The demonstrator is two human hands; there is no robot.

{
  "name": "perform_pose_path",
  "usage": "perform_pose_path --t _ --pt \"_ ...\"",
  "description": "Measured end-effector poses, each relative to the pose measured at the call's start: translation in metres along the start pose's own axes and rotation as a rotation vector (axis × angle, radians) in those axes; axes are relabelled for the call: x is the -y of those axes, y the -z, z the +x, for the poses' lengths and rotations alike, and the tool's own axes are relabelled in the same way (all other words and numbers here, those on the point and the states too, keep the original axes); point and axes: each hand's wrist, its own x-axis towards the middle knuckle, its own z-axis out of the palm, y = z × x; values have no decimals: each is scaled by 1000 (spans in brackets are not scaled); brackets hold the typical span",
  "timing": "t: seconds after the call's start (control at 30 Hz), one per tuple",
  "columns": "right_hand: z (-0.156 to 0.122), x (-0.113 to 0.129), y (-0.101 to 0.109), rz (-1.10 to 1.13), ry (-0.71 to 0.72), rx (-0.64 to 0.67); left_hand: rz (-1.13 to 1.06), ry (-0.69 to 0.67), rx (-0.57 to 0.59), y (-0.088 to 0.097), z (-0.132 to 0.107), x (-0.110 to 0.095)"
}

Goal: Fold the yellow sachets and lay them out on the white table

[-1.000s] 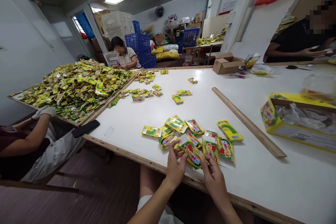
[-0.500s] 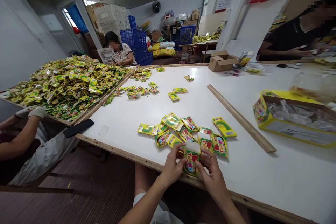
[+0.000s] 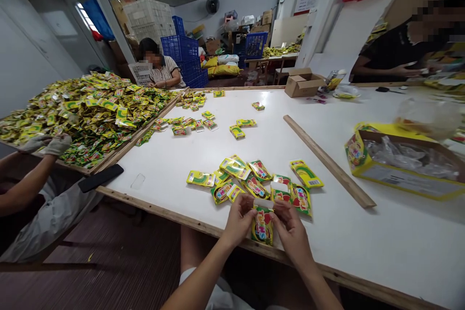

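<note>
A small yellow-green candy packet with pink and white lettering is held upright between my two hands at the table's near edge. My left hand grips its left side, thumb on the front. On the right side, my right hand pinches it the same way. A pale flap shows at the packet's top, between the fingers. Just beyond my hands lies a loose cluster of similar packets, some overlapping. One more packet rests to the right of the cluster.
A wooden strip lies across the white table. Right of it stands a yellow display box holding clear plastic. A large packet heap fills the left side, where a co-worker's gloved hands work. A black phone lies nearby.
My fingers have shifted up toward the packet's top flap, uncovering more of its front. The co-worker's gloved hands at the left have come up and closer together. The view has turned slightly.
</note>
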Motion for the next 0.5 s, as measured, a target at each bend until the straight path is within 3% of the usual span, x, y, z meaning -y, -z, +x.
perform_pose_path --t 0.17,0.3,0.5 --pt "-1 8 1 -103 89 60 100 -26 24 -2 -1 -6" --pt "-2 16 0 -136 164 32 212 -75 0 -4 -1 -9" --pt "-4 16 -3 -179 147 -31 236 -42 -42 -8 -2 -6"
